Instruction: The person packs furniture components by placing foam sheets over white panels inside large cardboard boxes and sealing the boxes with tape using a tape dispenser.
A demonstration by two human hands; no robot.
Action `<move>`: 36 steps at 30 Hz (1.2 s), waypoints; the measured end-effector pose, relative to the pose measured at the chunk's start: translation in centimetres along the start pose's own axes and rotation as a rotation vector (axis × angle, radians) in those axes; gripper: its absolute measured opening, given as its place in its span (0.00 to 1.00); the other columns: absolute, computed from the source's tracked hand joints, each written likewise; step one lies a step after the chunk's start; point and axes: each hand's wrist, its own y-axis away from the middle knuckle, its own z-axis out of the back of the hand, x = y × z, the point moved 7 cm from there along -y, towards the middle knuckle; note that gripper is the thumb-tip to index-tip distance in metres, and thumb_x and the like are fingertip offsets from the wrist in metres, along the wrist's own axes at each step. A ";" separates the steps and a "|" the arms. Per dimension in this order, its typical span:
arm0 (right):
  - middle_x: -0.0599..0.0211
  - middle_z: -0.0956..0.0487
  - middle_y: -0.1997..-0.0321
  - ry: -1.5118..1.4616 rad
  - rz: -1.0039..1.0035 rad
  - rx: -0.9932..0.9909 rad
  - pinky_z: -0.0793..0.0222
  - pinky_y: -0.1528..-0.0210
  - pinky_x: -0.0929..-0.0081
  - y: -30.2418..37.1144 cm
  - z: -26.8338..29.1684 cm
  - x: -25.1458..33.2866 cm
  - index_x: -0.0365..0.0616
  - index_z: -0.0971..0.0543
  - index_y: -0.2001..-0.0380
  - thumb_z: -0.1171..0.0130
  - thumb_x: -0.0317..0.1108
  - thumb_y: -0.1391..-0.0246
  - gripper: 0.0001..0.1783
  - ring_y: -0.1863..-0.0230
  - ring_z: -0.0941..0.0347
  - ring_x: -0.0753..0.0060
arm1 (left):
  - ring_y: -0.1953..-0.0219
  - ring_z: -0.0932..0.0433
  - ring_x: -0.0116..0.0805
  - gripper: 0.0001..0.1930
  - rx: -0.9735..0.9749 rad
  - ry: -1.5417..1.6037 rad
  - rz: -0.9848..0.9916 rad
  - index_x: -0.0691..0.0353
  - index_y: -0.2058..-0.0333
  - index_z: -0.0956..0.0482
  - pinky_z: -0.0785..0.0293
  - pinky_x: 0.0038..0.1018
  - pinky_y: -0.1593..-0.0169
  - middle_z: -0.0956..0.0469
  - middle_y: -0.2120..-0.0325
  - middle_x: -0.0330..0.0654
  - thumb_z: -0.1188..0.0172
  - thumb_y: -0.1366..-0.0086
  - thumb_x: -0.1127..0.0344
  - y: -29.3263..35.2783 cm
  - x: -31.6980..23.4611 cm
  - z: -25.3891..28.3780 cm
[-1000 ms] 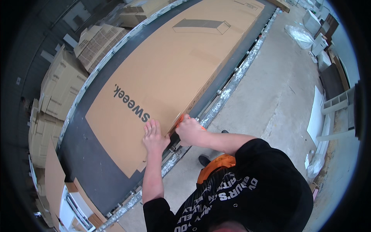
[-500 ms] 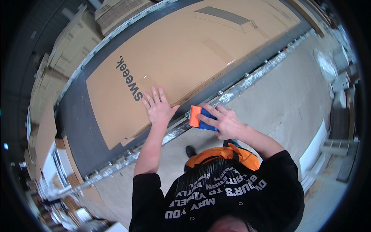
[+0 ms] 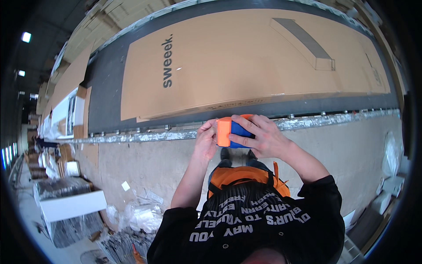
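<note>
In front of my body, my right hand point(image 3: 263, 135) wraps round an orange and blue hand-held tape dispenser point(image 3: 224, 132). My left hand point(image 3: 206, 140) is closed at the dispenser's orange front edge, with its fingertips pressed there; whether a tape end lies between them is too small to tell. Both hands are just on my side of the table's metal edge. Beyond them a long, flat cardboard box point(image 3: 228, 57) lies on the dark table top point(image 3: 105, 88), with dark print and a drawing on its upper face. Neither hand touches the box.
A metal rail point(image 3: 176, 135) runs along the table's near edge. At the far left stand an open carton with white panels point(image 3: 72, 112) and stacked cartons behind. Plastic wrap point(image 3: 143, 215) and a white box point(image 3: 72, 206) lie on the floor at lower left.
My left hand has left the box's top and come to the tape dispenser's front. The right hand still holds the dispenser. My view has turned, so the box now lies more level.
</note>
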 end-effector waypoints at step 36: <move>0.68 0.28 0.43 0.322 -0.110 0.517 0.25 0.63 0.69 -7.3 -3.7 -6.1 0.62 0.16 0.62 0.35 0.38 0.71 0.23 0.60 0.28 0.62 | 0.35 0.46 0.64 0.49 0.323 -2.414 -0.845 0.54 0.38 0.36 0.44 0.54 0.36 0.42 0.35 0.45 0.37 0.56 0.33 -5.5 -18.8 6.1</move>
